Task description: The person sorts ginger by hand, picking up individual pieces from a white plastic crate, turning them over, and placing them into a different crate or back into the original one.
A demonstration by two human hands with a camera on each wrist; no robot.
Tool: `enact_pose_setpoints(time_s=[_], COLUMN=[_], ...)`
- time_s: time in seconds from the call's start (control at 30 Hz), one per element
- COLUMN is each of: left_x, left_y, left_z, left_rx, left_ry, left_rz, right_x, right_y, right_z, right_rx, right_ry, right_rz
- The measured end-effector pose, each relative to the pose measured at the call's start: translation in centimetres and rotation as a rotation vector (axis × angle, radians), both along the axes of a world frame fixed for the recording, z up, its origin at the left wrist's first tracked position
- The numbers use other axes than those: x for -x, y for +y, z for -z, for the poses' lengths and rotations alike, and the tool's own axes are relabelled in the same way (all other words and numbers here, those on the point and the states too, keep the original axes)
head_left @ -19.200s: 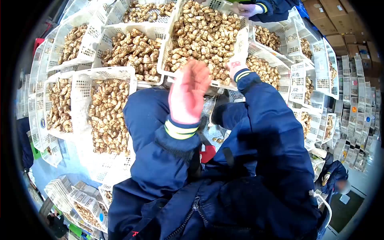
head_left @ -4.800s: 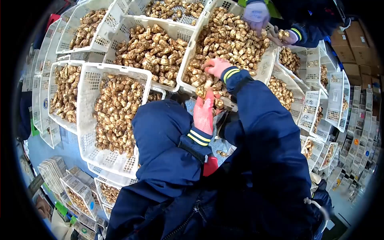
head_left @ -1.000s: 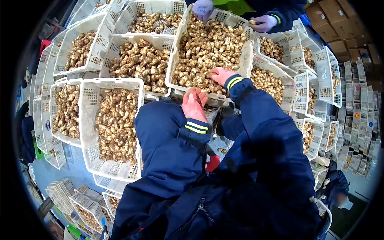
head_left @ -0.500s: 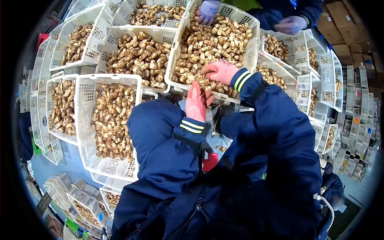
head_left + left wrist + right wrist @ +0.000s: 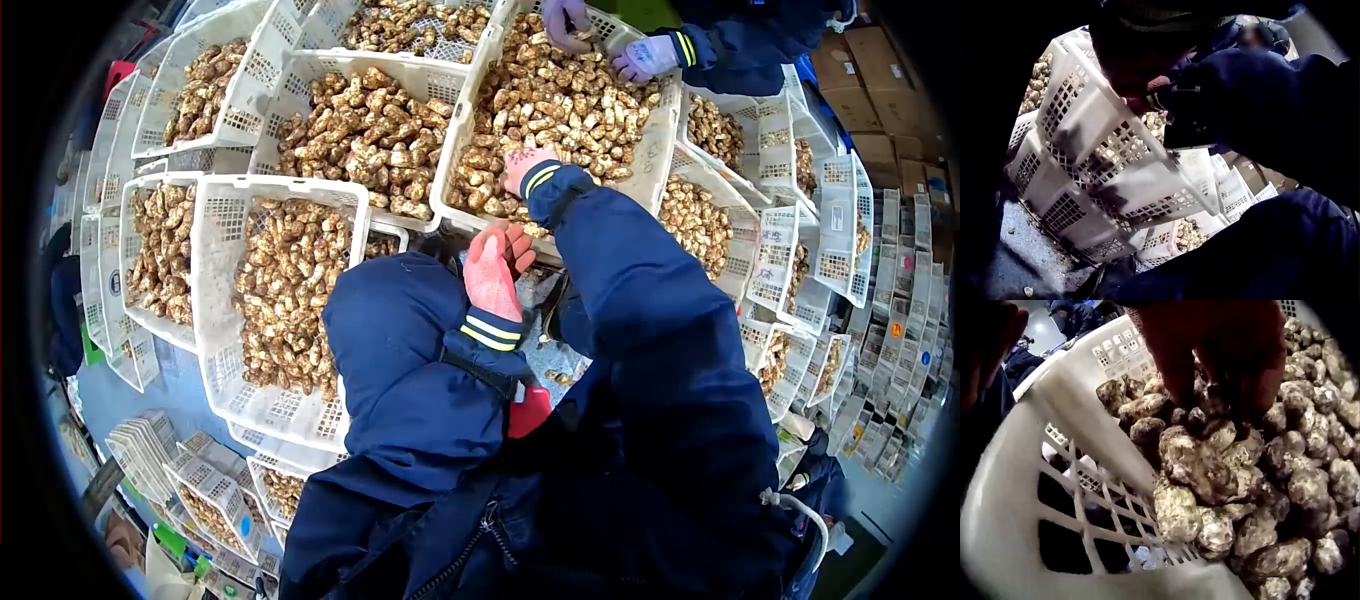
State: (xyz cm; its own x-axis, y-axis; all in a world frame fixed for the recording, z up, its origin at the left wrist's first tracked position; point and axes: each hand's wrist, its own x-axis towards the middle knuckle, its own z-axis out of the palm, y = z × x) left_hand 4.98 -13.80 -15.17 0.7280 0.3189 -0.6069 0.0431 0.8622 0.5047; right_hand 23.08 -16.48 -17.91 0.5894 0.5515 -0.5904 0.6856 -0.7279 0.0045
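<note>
My left hand (image 5: 491, 275), in a pink glove, is at the near edge of a large white crate (image 5: 452, 160), palm turned up. Its fingers are loosely bent, with nothing visible in them. My right hand (image 5: 527, 165), also gloved in pink, reaches into that crate over a heap of brown-and-cream matsutake mushrooms (image 5: 575, 95). In the right wrist view, the right hand's spread fingers (image 5: 1175, 369) point down and their tips touch mushrooms (image 5: 1185, 456) beside the crate's perforated wall (image 5: 1094, 500). The left wrist view shows the crate's outer side (image 5: 1110, 144), but my left hand is dark there.
Another person's hand (image 5: 645, 58) in a lilac glove works at the crate's far end. More mushroom crates stand to the left (image 5: 225, 300) and right (image 5: 745, 240). My knee (image 5: 395, 310) is close below the crates. Cardboard boxes (image 5: 880, 90) are stacked at the far right.
My right hand has shifted left along the crate's near side, closer above my left hand. The left fingers have bent somewhat more. The other person's hands have come together over the mushrooms.
</note>
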Motion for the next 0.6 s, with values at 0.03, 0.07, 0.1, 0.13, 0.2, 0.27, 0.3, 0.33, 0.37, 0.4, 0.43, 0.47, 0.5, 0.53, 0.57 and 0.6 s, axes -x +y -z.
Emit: enact_pose_setpoints(time_s=[0.03, 0.07, 0.1, 0.13, 0.2, 0.27, 0.3, 0.33, 0.37, 0.4, 0.43, 0.47, 0.5, 0.53, 0.57, 0.6], left_x=[0.1, 0.0, -0.1, -0.1, -0.6, -1.1, -1.0, -0.9, -0.7, -0.4, -0.1, -0.1, -0.2, -0.1, -0.1, -0.2], left_y=[0.1, 0.1, 0.2, 0.2, 0.3, 0.1, 0.0, -0.1, 0.1, 0.6, 0.7, 0.7, 0.8, 0.7, 0.6, 0.6], left_z=[0.0, 0.1, -0.2, -0.5, -1.5, -2.5, -2.6, -2.7, -1.7, 0.0, 1.6, 1.5, 1.3, 1.2, 0.7, 0.2], left_rx=[-0.003, -0.004, -0.013, -0.008, 0.121, 0.169, 0.151, 0.131, 0.131, 0.225, 0.318, 0.317, 0.296, 0.276, 0.24, 0.177], left_ry=[0.005, 0.007, 0.023, 0.022, 0.079, 0.058, 0.017, -0.022, -0.024, -0.138, -0.249, -0.247, -0.258, -0.266, -0.219, -0.157], left_rz=[-0.001, 0.0, 0.018, 0.022, -0.009, -0.065, -0.059, -0.049, -0.042, 0.01, 0.06, 0.06, 0.053, 0.048, 0.039, 0.045], right_x=[-0.1, -0.2, -0.3, -0.9, -0.5, 1.6, 1.5, 1.4, 1.4, 1.2, 1.3, 1.7, 2.3, 2.8, 2.7, 2.5], right_y=[-0.1, 0.0, 0.2, -0.9, -2.4, -4.7, -5.2, -5.7, -6.0, -6.4, -6.6, -6.0, -5.6, -5.5, -5.2, -4.9], right_z=[0.5, 0.0, -0.8, -2.2, -6.0, -6.9, -6.9, -6.8, -6.7, -4.8, -2.8, -2.2, -2.4, -1.3, -1.5, -1.7], right_rx=[0.002, 0.006, -0.01, -0.197, -0.298, -0.729, -0.611, -0.495, -0.425, -0.447, -0.328, -0.208, -0.124, -0.174, -0.17, -0.168], right_ry=[-0.009, -0.022, -0.044, 0.155, 0.379, 0.64, 0.676, 0.712, 0.76, 0.698, 0.467, 0.236, 0.31, 0.213, 0.193, 0.171], right_rz=[0.016, 0.032, 0.094, 0.249, 0.217, 0.117, 0.115, 0.116, 0.288, 0.32, 0.159, 0.0, -0.002, -0.057, -0.008, 0.041])
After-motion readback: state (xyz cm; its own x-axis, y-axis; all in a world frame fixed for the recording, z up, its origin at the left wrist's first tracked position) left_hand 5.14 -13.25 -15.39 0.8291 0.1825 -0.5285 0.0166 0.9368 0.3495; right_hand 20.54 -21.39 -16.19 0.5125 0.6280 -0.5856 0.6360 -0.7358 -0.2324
